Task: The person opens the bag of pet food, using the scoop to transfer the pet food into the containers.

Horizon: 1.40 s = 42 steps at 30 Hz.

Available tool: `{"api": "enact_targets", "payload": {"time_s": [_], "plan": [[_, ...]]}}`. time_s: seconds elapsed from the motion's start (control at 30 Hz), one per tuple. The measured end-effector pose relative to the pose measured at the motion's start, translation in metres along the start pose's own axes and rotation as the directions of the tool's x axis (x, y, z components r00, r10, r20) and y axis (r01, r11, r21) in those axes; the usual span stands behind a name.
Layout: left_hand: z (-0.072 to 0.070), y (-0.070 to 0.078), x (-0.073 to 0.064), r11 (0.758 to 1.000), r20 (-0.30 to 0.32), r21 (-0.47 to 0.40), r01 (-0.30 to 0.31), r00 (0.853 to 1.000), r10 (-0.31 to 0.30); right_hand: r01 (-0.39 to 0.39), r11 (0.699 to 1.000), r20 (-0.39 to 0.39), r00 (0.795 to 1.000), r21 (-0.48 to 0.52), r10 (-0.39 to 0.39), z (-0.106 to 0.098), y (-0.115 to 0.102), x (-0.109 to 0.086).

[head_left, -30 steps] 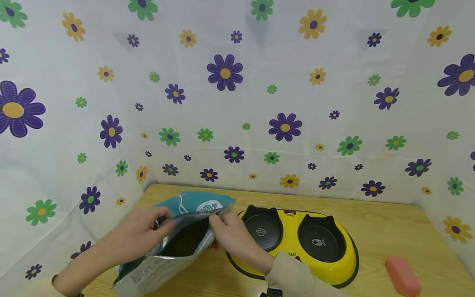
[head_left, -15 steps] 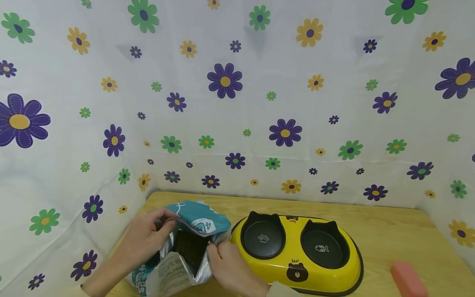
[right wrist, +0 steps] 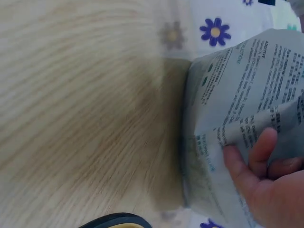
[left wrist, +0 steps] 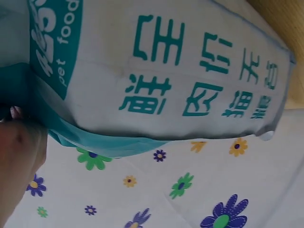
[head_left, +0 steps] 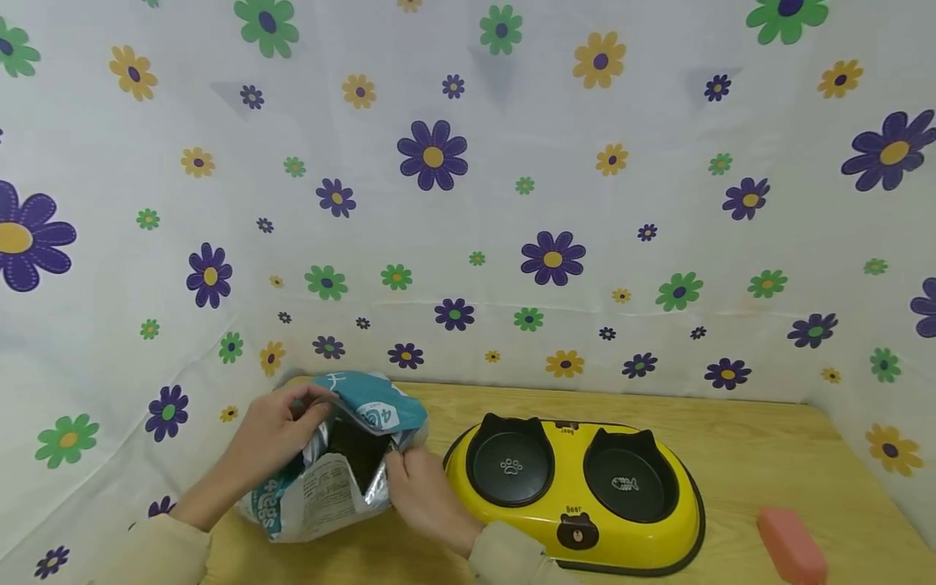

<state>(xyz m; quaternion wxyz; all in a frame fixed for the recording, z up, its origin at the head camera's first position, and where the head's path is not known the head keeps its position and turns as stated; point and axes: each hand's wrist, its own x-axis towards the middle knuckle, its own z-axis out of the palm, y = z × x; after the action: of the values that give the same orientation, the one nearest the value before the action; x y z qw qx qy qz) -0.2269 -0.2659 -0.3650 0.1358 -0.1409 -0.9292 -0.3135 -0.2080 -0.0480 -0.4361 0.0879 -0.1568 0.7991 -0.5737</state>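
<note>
A white and teal pet food bag (head_left: 322, 500) stands upright at the left of the table with its silvery mouth pulled wide. Dark contents show inside, too dim to make out. My left hand (head_left: 272, 431) pinches the mouth's left edge. On the opposite side, my right hand (head_left: 424, 491) pinches the other edge between thumb and fingers. In the left wrist view the bag's printed front (left wrist: 156, 90) fills the top, with part of the left hand (left wrist: 19, 166) at the edge. The right wrist view has some right-hand fingers (right wrist: 247, 175) lying against the printed back.
Right of the bag sits a yellow double pet bowl (head_left: 570, 491) with two black cat-eared dishes. Farther right, near the front, lies a pink block (head_left: 793, 544). A white flowered sheet (head_left: 497, 227) surrounds the wooden table (head_left: 746, 455) at the back and sides.
The bag was tilted with its mouth toward me; it has come upright and moved back toward the table's far left. Both hands have kept their grip on its mouth.
</note>
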Motion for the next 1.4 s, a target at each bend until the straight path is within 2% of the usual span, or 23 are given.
{"api": "enact_targets", "payload": {"time_s": [0.17, 0.27, 0.4, 0.5, 0.57, 0.67, 0.73, 0.8, 0.97, 1.03, 1.17, 1.27, 1.4], "plan": [[-0.002, -0.02, 0.009, 0.999, 0.003, 0.012, -0.032, 0.999, 0.032, 0.012, 0.999, -0.019, 1.0, 0.035, -0.012, 0.007, 0.005, 0.016], [-0.001, -0.027, 0.011, 0.999, -0.002, 0.008, -0.041, 0.999, 0.041, 0.012, 0.999, -0.041, 0.999, 0.042, -0.01, 0.007, 0.004, 0.019], [-0.003, -0.024, 0.005, 0.998, -0.012, -0.014, -0.058, 0.998, 0.058, -0.056, 0.996, -0.055, 0.997, 0.073, 0.06, 0.003, -0.004, 0.013], [-0.004, -0.019, 0.001, 0.994, -0.037, -0.019, -0.109, 0.993, 0.109, -0.093, 0.993, -0.047, 0.994, 0.068, 0.097, -0.002, -0.008, 0.008], [-0.005, -0.016, -0.001, 0.987, -0.059, -0.014, -0.158, 0.986, 0.157, -0.087, 0.996, -0.038, 0.995, 0.025, 0.088, -0.006, -0.01, 0.007], [-0.007, -0.011, -0.003, 0.977, -0.073, 0.0, -0.214, 0.974, 0.213, -0.033, 0.996, -0.046, 0.999, -0.085, 0.03, -0.013, -0.011, 0.006], [-0.01, -0.007, -0.004, 0.968, -0.082, 0.011, -0.25, 0.965, 0.25, -0.002, 0.992, -0.058, 0.998, -0.124, -0.006, -0.018, -0.011, 0.006], [-0.013, -0.003, -0.004, 0.957, -0.089, 0.024, -0.288, 0.953, 0.289, 0.022, 0.991, -0.074, 0.997, -0.129, -0.031, -0.022, -0.013, 0.006], [-0.024, 0.006, -0.001, 0.919, -0.109, 0.053, -0.391, 0.913, 0.394, 0.03, 0.993, -0.08, 0.996, -0.11, -0.039, -0.03, -0.014, 0.006], [-0.028, 0.008, 0.0, 0.912, -0.112, 0.067, -0.404, 0.905, 0.41, 0.039, 0.99, -0.068, 0.996, -0.136, -0.049, -0.031, -0.012, 0.006], [-0.031, 0.008, -0.002, 0.917, -0.117, 0.097, -0.386, 0.911, 0.396, 0.064, 0.977, -0.04, 0.996, -0.202, -0.074, -0.033, -0.011, 0.005], [-0.029, 0.01, -0.006, 0.927, -0.114, 0.1, -0.36, 0.922, 0.371, 0.074, 0.968, -0.027, 0.996, -0.239, -0.083, -0.034, -0.01, 0.004], [-0.026, 0.014, -0.01, 0.943, -0.098, 0.115, -0.314, 0.941, 0.325, 0.08, 0.968, -0.03, 0.995, -0.237, -0.09, -0.034, -0.008, 0.003]]}}
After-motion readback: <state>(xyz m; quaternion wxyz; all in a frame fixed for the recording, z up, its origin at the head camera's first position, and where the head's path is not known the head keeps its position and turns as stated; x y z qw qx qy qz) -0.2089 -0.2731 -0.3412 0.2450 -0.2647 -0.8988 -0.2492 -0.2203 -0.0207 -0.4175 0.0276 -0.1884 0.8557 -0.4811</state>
